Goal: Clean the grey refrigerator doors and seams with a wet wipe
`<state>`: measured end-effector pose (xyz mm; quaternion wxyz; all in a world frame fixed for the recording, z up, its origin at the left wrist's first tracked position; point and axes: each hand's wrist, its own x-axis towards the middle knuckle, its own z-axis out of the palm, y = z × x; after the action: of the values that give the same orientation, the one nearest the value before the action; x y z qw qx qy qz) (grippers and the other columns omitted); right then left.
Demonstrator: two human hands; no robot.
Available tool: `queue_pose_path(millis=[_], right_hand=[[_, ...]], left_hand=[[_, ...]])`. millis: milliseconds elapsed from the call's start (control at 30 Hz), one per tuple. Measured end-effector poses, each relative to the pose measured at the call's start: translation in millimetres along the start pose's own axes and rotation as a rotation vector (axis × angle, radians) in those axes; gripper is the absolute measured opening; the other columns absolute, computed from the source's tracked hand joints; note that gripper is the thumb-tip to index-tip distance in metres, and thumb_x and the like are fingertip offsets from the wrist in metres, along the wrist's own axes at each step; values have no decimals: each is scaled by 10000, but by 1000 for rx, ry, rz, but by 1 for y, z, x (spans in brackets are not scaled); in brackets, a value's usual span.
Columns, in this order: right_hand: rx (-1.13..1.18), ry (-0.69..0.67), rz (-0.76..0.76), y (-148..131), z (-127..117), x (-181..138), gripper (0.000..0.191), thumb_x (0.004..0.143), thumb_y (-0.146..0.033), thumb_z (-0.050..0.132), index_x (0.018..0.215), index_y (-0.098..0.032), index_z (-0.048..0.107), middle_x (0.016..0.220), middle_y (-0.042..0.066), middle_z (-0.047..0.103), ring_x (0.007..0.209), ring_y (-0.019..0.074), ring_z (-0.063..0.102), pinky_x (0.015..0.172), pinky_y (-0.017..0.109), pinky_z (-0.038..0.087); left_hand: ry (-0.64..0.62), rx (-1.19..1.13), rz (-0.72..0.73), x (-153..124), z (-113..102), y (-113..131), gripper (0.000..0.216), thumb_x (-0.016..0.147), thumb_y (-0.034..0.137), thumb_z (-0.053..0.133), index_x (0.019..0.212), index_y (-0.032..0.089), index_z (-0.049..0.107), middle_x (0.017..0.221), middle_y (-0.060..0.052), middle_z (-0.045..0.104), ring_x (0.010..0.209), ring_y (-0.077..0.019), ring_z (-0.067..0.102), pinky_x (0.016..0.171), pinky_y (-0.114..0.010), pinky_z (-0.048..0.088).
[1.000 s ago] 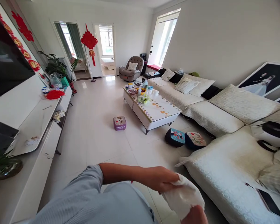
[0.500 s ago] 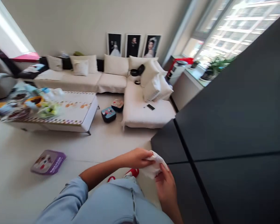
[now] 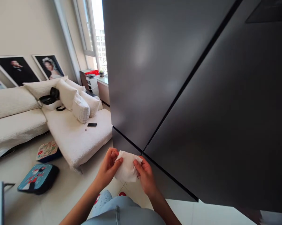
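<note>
Pinching one side of a soft white sheet (image 3: 126, 171), the left hand (image 3: 108, 166) has its thumb on the front and its fingers curled up close. The right hand (image 3: 146, 176) is nearly closed too, thumb in front, holding the other side. The sheet is right between them, and neither hand looks nearer to it. I can't tell if it is cloth or paper. It looks about square, so I can't pick out a long way. Out past the hands, big dark panels (image 3: 173, 112) stand up tall, ahead and off to the right, so the right hand seems the closer one to them. Down below, a bit of red shoe (image 3: 122, 194) shows on the floor. Off to the left are the pale sofa (image 3: 91, 145), with a phone (image 3: 92, 125) lying on it, and a blue-topped stool (image 3: 37, 178).
</note>
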<state>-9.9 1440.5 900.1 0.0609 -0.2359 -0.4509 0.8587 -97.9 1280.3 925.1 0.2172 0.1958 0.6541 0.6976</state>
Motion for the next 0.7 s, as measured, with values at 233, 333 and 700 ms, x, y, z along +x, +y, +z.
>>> queue_pose_path(millis=[233, 333, 700], right_hand=[[323, 478, -71, 29, -12, 30, 651, 427, -495, 1010, 909, -176, 710, 905, -9, 713, 867, 97, 670, 846, 201, 553], [636, 326, -63, 36, -1, 35, 593, 475, -497, 989, 908, -172, 748, 1047, 31, 754, 1026, 145, 703, 967, 248, 565], [719, 217, -411, 5, 53, 64, 463, 606, -547, 882, 987, -291, 822, 1261, 32, 742, 1370, 215, 602, 1214, 389, 474]], left_hand=[[-249, 791, 279, 79, 16, -15, 332, 968, 240, 444, 1263, 194, 588, 1144, -95, 709, 1020, -244, 682, 910, -396, 551], [-688, 878, 360, 92, 33, -12, 520, 932, 197, 547, 1452, 221, 536, 1317, -95, 678, 1218, -277, 649, 1039, -447, 549], [-912, 895, 1189, 148, 17, -18, 909, 1033, 670, 389, 1704, 156, 56, 1715, -160, 148, 1619, -337, 107, 1296, -549, 260]])
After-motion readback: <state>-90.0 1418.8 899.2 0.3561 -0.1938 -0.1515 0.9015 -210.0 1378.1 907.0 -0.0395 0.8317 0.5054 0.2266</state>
